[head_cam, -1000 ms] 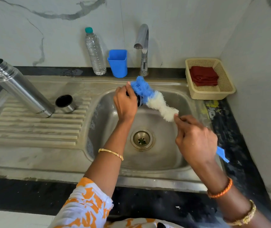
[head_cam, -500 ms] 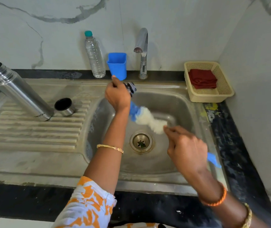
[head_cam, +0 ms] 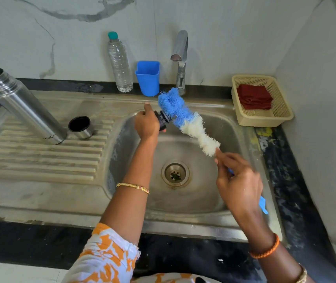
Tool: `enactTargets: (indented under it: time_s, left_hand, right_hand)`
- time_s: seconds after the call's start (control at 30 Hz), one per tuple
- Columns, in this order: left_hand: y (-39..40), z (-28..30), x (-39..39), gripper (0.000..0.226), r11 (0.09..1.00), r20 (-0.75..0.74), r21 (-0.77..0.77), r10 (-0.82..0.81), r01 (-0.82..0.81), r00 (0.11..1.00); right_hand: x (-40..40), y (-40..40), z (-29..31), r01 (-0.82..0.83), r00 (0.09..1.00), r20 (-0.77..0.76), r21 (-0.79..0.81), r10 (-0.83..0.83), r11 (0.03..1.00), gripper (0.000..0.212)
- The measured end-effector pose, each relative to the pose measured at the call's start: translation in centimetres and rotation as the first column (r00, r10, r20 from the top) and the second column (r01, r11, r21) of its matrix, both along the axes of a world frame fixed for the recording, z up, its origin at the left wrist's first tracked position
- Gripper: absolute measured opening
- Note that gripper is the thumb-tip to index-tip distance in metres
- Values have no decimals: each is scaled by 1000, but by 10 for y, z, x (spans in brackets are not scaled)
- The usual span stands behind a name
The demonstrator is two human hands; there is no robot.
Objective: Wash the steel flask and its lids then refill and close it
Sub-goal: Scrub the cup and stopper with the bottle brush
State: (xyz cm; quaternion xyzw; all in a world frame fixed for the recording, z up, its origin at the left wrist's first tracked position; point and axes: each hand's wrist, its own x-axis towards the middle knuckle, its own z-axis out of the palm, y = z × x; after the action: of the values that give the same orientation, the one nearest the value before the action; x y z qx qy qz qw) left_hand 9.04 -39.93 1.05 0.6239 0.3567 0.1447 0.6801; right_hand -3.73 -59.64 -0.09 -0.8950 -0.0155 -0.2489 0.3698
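Both hands work over the sink basin [head_cam: 232, 127]: left hand [head_cam: 145, 125] grips the black inner lid [head_cam: 163, 120], right hand [head_cam: 238, 180] holds the bottle brush [head_cam: 185, 117] to scrub it.

Pale marble-look walls [head_cam: 214, 23] with grey veins meet in the far right corner. A black bench [head_cam: 293, 180] carries a steel sink [head_cam: 40, 186] with a ribbed drainer on the left. A tap [head_cam: 180, 58] stands at the far wall. Even, soft light.
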Motion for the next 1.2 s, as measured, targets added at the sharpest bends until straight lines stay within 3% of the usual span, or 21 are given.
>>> enactTargets:
  time_s: [0.07,0.17,0.23,0.3,0.37,0.47,0.57,0.63,0.7,0.77,0.83,0.93,1.03,1.13,1.2]
  left_hand:
    - [5,3,4,37,976,-48,-216,-1,-9,999]
    - [14,7,2,33,801,-54,-596,-101,49,993]
    - [18,5,-2,35,644,8,-762,-103,72,995]
    - [19,1,-5,39,508,117,-849,-89,146,989]
    - [18,2,-7,38,439,200,-865,-141,243,970]
    - [16,9,-11,34,545,197,-742,-379,390,904]
    - [13,17,-15,30,691,81,-535,-531,486,844]
    - [11,18,-12,27,798,-12,-355,-525,487,851]
    - [12,12,-5,26,903,-82,-195,-404,383,911]
    - [18,5,2,26,960,-78,-184,-228,211,970]
    - [25,0,7,27,951,-62,-274,-168,145,984]
    - [12,-4,5,30,899,-66,-370,-275,232,959]
    - [-7,-6,-3,29,858,-29,-434,-319,276,947]
    - [1,-6,-4,28,805,11,-567,-207,177,978]
    - [10,-7,-2,31,805,16,-570,-191,166,981]
  right_hand:
    - [-8,-2,-6,4,994,112,-138,12,990,30]
    - [-15,-12,-17,-1,978,201,-244,52,970,34]
    - [-16,-18,-23,-1,982,184,-189,37,982,33]
    - [-13,-20,-25,-59,993,100,-26,61,998,34]
    - [-9,-18,-23,-136,991,16,160,135,978,35]
    - [2,-20,-14,-178,981,-30,239,191,955,32]
    - [17,-24,-3,-234,968,-42,194,246,953,29]
    - [25,-25,2,-264,961,-38,180,275,948,27]
    - [24,-28,2,-249,964,-39,198,262,948,28]
    - [15,-32,-3,-231,965,-60,263,255,937,29]
    - [1,-27,-11,-216,957,-114,329,266,919,28]
    - [-2,-10,-17,-170,938,-186,488,292,856,26]
    - [16,0,-10,-175,924,-197,546,328,820,27]
    - [18,-5,-8,-160,885,-247,634,395,756,25]
    - [12,-12,-10,-116,861,-281,701,423,703,24]
